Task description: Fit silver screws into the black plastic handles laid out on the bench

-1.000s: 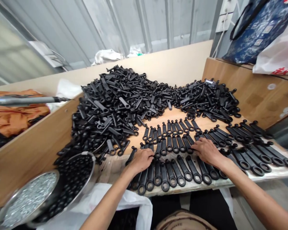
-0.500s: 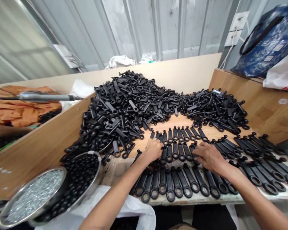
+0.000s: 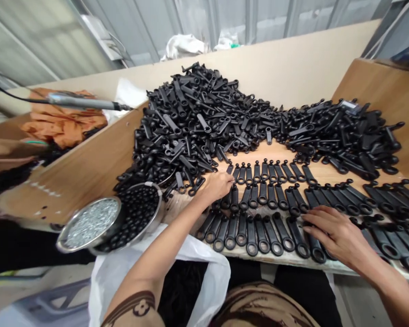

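Black levers (image 3: 262,193) lie in three rows across your bench (image 3: 276,149), in front of a heap of similar parts (image 3: 194,120). Your left hand (image 3: 219,186) is at the left end of the back row (image 3: 265,170), fingers bent; your right, (image 3: 336,229) by the front row (image 3: 261,234), has fingers half-curled, slightly apart. Whether either grips a lever, I cannot tell.
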`<state>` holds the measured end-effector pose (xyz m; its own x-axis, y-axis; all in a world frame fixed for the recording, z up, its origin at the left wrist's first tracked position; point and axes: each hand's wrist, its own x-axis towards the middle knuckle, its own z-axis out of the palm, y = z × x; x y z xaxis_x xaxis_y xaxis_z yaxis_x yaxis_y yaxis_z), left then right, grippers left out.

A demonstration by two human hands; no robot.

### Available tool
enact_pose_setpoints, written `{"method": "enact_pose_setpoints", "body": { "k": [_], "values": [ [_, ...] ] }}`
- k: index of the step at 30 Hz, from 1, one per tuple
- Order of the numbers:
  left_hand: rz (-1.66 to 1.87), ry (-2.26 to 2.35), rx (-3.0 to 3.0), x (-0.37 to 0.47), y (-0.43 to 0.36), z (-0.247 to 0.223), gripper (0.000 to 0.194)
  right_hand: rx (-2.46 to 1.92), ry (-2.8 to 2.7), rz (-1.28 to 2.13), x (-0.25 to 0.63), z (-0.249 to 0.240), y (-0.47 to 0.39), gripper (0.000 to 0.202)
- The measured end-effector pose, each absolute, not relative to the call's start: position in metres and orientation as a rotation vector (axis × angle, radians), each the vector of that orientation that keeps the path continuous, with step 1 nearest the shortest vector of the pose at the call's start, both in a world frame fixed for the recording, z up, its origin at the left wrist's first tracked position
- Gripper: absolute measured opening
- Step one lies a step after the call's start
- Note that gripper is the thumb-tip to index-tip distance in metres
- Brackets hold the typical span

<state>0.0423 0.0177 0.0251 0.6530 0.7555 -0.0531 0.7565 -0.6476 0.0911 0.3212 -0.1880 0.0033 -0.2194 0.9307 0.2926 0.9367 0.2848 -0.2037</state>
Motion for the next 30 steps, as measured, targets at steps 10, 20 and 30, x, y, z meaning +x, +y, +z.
{"method": "enact_pose_setpoints", "body": {
  "k": [10,20,30],
  "values": [
    [-0.073,1.445,2.519,-0.061,-0.081,0.023,0.035,-1.614,-2.246,-0.044,0.261,0.002,-0.190,0.022],
    [-0.052,1.486,2.554,-0.072,-0.119,-0.008,0.042,-1.734,-2.326,-0.121,0.262,-0.024,-0.227,0.021],
    [-0.036,1.702,2.612,-0.058,-0.133,-0.015,0.034,-1.766,-2.184,-0.212,0.253,-0.039,-0.219,0.016]
  ]
}}
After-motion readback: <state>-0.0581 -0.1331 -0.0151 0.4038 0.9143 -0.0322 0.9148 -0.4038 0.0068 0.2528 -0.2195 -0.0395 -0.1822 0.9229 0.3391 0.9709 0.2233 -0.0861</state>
